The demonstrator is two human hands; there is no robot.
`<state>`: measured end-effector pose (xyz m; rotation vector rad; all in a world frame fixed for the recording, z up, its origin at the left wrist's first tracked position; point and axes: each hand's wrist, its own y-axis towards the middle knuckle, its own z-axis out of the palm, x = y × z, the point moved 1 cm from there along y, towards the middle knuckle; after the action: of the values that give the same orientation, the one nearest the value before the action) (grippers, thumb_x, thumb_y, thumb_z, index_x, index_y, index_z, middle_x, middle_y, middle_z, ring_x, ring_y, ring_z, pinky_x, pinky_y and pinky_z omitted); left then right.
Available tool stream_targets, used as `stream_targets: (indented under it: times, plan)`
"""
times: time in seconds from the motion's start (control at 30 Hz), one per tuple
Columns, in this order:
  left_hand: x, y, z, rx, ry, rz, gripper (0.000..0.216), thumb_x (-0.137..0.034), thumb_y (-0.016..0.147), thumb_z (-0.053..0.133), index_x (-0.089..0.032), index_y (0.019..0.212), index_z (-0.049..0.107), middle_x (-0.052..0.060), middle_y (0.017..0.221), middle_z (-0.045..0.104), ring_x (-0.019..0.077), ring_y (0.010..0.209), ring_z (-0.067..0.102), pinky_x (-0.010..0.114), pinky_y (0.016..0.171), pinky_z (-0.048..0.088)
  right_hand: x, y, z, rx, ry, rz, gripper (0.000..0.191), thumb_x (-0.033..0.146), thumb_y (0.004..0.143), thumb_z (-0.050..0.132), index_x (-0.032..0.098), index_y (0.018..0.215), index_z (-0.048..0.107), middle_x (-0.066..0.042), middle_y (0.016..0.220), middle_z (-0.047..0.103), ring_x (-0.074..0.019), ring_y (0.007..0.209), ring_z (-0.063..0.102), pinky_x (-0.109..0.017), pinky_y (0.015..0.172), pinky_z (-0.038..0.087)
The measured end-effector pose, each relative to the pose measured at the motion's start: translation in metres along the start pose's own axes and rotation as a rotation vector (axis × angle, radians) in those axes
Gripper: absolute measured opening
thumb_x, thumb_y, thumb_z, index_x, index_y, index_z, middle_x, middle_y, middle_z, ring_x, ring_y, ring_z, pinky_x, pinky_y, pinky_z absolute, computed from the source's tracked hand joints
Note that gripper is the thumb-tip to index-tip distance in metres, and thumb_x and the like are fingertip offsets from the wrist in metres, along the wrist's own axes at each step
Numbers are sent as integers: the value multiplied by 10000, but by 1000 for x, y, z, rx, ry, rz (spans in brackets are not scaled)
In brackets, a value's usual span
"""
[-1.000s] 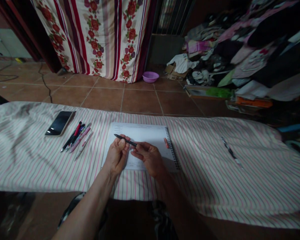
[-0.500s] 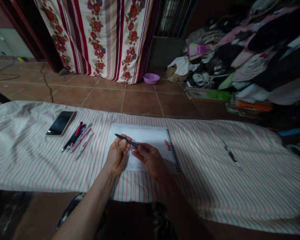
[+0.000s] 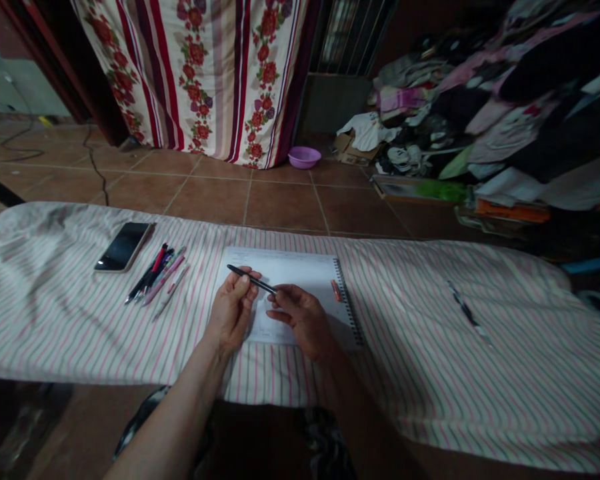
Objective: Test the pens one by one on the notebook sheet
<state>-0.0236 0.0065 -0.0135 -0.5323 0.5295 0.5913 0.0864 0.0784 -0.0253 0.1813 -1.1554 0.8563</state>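
A slim black pen [image 3: 247,279] lies across my two hands above a spiral notebook [image 3: 300,270] open to a white page. My left hand [image 3: 233,310] is closed, pinching the pen near its middle with thumb and fingers. My right hand [image 3: 300,317] is curled, its fingertips closed on the pen's right end. A small orange pen cap [image 3: 335,291] rests on the page beside the spiral binding, right of my right hand.
A striped cloth [image 3: 430,347] covers the table. A phone [image 3: 123,247] and several pens [image 3: 156,279] lie to the left, another pen [image 3: 467,312] to the right. Beyond are tiled floor, a floral curtain [image 3: 215,73], a purple bowl [image 3: 304,157] and piled clothes [image 3: 480,113].
Both hands keep hold of the pen and have barely shifted; the view has drifted slightly.
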Motion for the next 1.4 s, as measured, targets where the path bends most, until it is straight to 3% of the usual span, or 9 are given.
stream_targets:
  times: [0.23,0.7,0.9,1.23,1.4]
  plan:
    - [0,-1,1,-15,12,15,56,-106,779,599,-117,826,627,43,759,651,60,648,588,104,582,470,2,-2,3,-82,-77,-34,297,409,580,767,160,684,643,16,647,633,-81,591,568,-217,573,546]
    - [0,6,-3,-80,5,-6,115,-15,786,548,-103,804,620,50,750,665,48,579,584,109,560,483,2,-1,2,-121,-219,-146,294,414,599,746,165,732,664,-1,663,672,-86,570,589,-219,572,542]
    - [2,4,-3,-20,39,24,99,-28,736,615,-98,805,626,54,758,671,49,570,569,124,573,475,0,2,-2,-117,-360,-192,324,476,666,673,155,695,654,-22,642,671,-97,530,589,-220,533,530]
    - [4,4,-4,96,134,101,160,-114,676,693,-112,818,619,40,719,671,41,500,483,144,518,414,-4,2,0,-151,-380,-164,325,476,661,660,153,657,629,16,553,594,-69,467,516,-186,463,475]
    - [3,6,-4,-1,76,35,114,-52,702,642,-108,799,622,41,715,666,50,543,532,134,537,437,-3,5,-3,-154,-333,-125,322,464,604,710,161,644,606,28,561,571,-76,499,513,-200,488,485]
